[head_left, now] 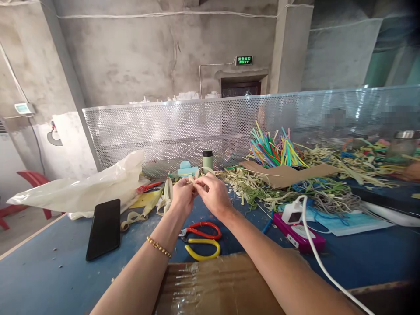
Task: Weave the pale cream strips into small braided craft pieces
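Observation:
My left hand [182, 195] and my right hand [215, 195] meet over the middle of the table, fingertips pinched together on a pale strip [192, 180] of what looks like dried plant fibre. A thin loop of it rises above my right fingers. Just left of my left hand, more pale strips [167, 192] lie bent on the table; whether they join the held one I cannot tell. Between my forearms rests a hand cutter with one red handle [208, 224] and one yellow handle; its jaws point left. My left wrist wears a gold bead bracelet.
A black phone [103, 229] and a plastic bag [85, 186] lie left. Behind my hands stands a green bottle [208, 162]. Right are fibre heaps [244, 186], coloured rods [272, 151], a purple device [298, 234] and white cable. Cardboard [216, 288] lies in front; another person's hand shows far right.

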### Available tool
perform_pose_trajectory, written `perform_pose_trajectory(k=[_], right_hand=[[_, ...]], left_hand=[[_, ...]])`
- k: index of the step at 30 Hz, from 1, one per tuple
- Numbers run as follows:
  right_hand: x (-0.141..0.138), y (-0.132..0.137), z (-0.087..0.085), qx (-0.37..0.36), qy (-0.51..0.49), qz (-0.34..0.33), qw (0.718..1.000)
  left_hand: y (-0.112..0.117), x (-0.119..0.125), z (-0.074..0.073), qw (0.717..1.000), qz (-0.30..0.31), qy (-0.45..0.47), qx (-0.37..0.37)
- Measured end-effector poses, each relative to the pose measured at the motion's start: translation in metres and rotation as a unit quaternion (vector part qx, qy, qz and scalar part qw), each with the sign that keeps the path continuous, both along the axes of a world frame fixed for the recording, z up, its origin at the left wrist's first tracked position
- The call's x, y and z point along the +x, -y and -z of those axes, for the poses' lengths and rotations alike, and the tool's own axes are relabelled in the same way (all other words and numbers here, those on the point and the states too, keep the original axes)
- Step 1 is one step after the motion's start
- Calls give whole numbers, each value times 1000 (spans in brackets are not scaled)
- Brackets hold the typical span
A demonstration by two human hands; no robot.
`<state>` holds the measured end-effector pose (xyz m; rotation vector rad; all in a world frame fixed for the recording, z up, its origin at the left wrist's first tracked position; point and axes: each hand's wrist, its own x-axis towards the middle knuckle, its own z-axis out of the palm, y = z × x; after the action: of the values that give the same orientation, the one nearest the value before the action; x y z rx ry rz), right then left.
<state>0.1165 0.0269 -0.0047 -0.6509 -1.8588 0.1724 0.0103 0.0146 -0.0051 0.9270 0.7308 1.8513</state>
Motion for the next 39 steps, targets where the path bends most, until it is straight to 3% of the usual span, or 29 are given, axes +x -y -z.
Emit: perform_pose_trajectory(k=[5, 12, 16, 20, 27, 34, 39], right_hand=[[7, -4, -5, 11, 22, 60, 998], [9, -10, -10, -141, -99, -12, 985], [8, -11, -10, -239, -166, -49, 956], [8, -8, -11, -281, -214, -73, 933], [8, -3, -16, -307, -240, -62, 919], [8, -10, -11, -282, -190, -27, 940], [9, -21, -7, -218, -167, -1, 961]], left_hand=[[3, -4, -1, 999, -3, -51, -17], [6, -9, -6, 980, -56, -192, -10], [7, -9, -9, 979, -44, -200, -8], [9, -9, -10, 982, -23, -189, -9], [9, -9, -10, 974, -24, -227, 5], [10, -7, -11, 973, -34, -229, -4], [10, -6, -11, 970, -62, -234, -3]])
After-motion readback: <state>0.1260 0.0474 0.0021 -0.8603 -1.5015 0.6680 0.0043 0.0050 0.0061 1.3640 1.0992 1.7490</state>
